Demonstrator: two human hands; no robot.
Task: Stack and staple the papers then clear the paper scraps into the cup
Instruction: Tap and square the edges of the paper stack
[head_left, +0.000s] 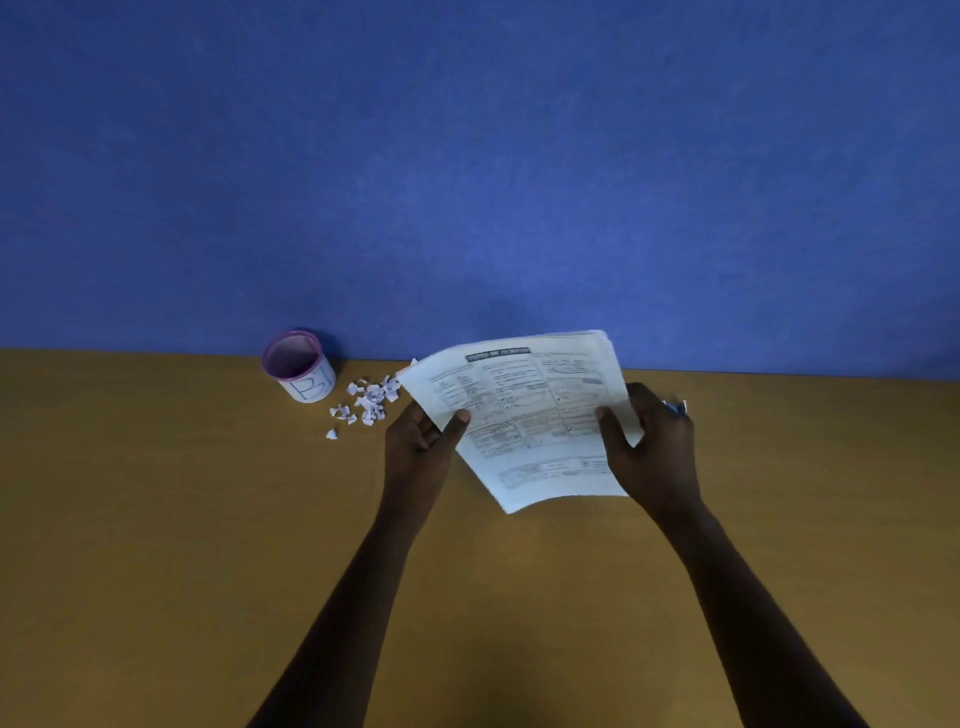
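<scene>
Where the brown worktop (156, 519) meets the blue wall (467, 156) along its far edge, a white cup (300, 366) with a purple rim stands upright, left of the middle, its mouth open and blue marks drawn on its side. Just to the right of the cup, a scatter of small white paper scraps (366, 400) lies on the worktop near that same far edge, some bunched together and a few strays apart toward the near side. Next comes the left hand (418, 447), its thumb pressed on top of the left edge of a stack of printed papers (524, 421) with the fingers underneath, so it is pinched on the stack. The papers are lifted off the worktop, tilted and slightly bowed, their far edge showing several sheets fanned a little. The right hand (654, 447) grips the right edge of the stack the same way, thumb on top and fingers curled behind. Beyond the right hand's knuckles a small blue and white object (675, 407) peeks out near the far edge; it is too blurred to identify.
</scene>
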